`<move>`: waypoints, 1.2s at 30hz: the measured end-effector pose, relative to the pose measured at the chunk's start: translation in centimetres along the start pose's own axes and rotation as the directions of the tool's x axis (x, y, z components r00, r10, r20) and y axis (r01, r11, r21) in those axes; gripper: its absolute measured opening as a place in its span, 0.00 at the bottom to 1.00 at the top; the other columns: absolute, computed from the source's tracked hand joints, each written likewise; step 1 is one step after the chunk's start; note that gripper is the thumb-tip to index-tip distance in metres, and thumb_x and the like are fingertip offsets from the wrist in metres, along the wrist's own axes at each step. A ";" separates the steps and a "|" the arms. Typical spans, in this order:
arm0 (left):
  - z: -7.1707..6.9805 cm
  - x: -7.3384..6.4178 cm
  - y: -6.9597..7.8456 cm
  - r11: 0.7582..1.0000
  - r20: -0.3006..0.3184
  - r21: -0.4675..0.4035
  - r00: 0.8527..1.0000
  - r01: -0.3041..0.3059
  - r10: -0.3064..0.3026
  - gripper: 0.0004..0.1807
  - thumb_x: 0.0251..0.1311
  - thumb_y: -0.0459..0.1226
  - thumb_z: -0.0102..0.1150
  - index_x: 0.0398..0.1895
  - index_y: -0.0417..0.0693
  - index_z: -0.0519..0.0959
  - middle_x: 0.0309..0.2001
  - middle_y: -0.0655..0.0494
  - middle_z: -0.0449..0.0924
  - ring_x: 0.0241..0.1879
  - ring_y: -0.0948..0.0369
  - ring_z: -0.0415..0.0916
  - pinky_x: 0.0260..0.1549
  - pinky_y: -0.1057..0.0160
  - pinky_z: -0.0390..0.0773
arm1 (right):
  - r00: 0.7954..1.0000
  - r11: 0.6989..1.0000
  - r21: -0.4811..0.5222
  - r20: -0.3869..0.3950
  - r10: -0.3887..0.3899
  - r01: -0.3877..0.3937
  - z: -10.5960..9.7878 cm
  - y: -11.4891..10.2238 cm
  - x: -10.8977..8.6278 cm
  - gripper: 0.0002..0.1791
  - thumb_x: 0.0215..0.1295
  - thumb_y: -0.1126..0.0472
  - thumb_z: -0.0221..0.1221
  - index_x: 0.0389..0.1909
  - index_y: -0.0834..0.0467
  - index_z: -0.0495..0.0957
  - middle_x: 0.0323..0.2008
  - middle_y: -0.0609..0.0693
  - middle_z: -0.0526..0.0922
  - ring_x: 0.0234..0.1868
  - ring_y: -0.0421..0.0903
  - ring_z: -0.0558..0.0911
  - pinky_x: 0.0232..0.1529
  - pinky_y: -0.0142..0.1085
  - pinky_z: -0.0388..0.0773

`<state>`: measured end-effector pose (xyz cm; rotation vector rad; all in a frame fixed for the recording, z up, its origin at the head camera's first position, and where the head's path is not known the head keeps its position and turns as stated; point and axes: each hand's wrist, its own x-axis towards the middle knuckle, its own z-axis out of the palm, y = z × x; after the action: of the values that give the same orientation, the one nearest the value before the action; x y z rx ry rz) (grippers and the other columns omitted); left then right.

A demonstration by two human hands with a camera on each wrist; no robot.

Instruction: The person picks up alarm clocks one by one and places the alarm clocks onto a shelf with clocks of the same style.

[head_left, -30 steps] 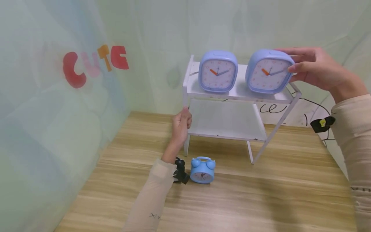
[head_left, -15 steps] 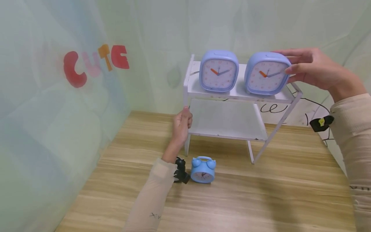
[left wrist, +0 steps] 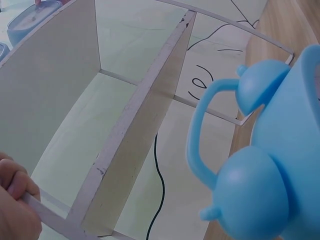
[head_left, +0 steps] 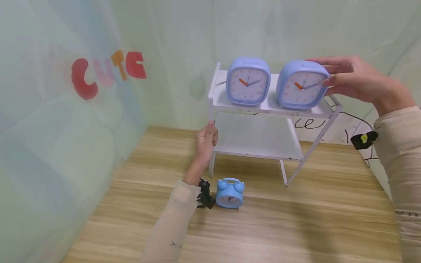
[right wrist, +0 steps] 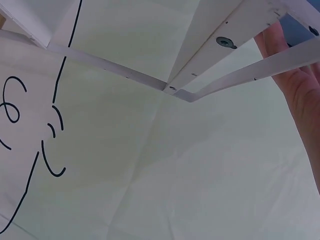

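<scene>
Two lavender-blue alarm clocks with rounded square cases stand on the top board of a small white two-tier rack (head_left: 260,133). My right hand (head_left: 365,79) holds the right-hand clock (head_left: 302,87) by its right side, thumb on the front rim and fingers behind. That clock leans slightly; its underside is hard to see. Untouched, the left-hand clock (head_left: 247,86) faces forward. My left hand (head_left: 205,142) grips the rack's front left leg, as the left wrist view also shows. In the right wrist view, the rack frame partly hides my right hand.
A light blue twin-bell alarm clock (head_left: 230,193) sits on the wood-look floor (head_left: 263,230), in front of the rack and beside my left wrist. Pale fabric walls (head_left: 177,54) stand behind and to the left, one bearing coloured letters (head_left: 84,79). The rack's lower board holds nothing.
The right-hand clock has come slightly down and left with my right hand, and it sits straighter on the top board. My left hand keeps its grip on the leg.
</scene>
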<state>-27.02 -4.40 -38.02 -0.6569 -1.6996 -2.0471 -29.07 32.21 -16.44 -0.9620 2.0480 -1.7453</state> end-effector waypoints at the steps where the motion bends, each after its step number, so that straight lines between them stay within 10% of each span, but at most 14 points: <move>1: 0.0 0.0 0.0 1.000 -0.001 0.001 1.000 0.001 -0.001 0.26 0.80 0.33 0.32 0.18 0.30 0.57 0.13 0.60 0.55 0.15 0.65 0.51 0.16 0.69 0.51 | 1.000 1.000 -0.011 0.006 0.001 -0.001 0.0 0.0 -0.1 0.34 0.64 0.84 0.42 0.70 0.62 0.67 0.57 0.58 0.80 0.51 0.50 0.82 0.46 0.39 0.82; 19: 0.0 0.0 -0.2 1.000 -0.005 -0.001 1.000 -0.004 0.004 0.26 0.80 0.36 0.34 0.19 0.31 0.58 0.14 0.61 0.55 0.15 0.65 0.51 0.17 0.69 0.52 | 0.999 0.996 -0.093 0.033 -0.009 0.012 0.2 -0.3 -1.3 0.39 0.64 0.83 0.41 0.76 0.58 0.57 0.69 0.54 0.65 0.59 0.48 0.77 0.55 0.34 0.76; 25: -0.3 0.0 0.3 0.999 -0.036 0.001 0.998 0.049 -0.049 0.25 0.79 0.33 0.34 0.19 0.27 0.58 0.13 0.63 0.55 0.15 0.67 0.52 0.17 0.70 0.52 | 0.991 0.996 -0.004 -0.092 -0.092 0.092 1.6 -0.5 -2.1 0.37 0.66 0.84 0.41 0.75 0.61 0.57 0.71 0.57 0.64 0.62 0.49 0.76 0.57 0.34 0.74; 29: -0.4 0.1 0.7 0.999 -0.030 -0.001 0.999 0.043 -0.043 0.24 0.79 0.30 0.33 0.19 0.26 0.57 0.13 0.63 0.55 0.15 0.67 0.52 0.18 0.70 0.52 | 0.938 0.950 0.103 -0.223 -0.266 0.294 2.6 -0.6 -2.4 0.31 0.65 0.85 0.40 0.70 0.74 0.59 0.65 0.69 0.68 0.62 0.59 0.75 0.56 0.43 0.76; 36: -0.6 0.1 0.3 1.000 -0.037 -0.003 0.999 0.020 -0.020 0.26 0.80 0.34 0.35 0.18 0.29 0.58 0.13 0.63 0.55 0.15 0.66 0.51 0.17 0.70 0.51 | 0.778 0.800 0.220 -0.474 -0.412 0.557 3.7 -0.8 -3.7 0.22 0.63 0.86 0.44 0.59 0.82 0.67 0.48 0.75 0.78 0.49 0.68 0.79 0.50 0.52 0.80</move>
<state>-27.00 -5.02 -37.78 -0.6014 -1.6887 -2.0626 -23.89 31.74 -17.23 -1.1695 1.6692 -2.6844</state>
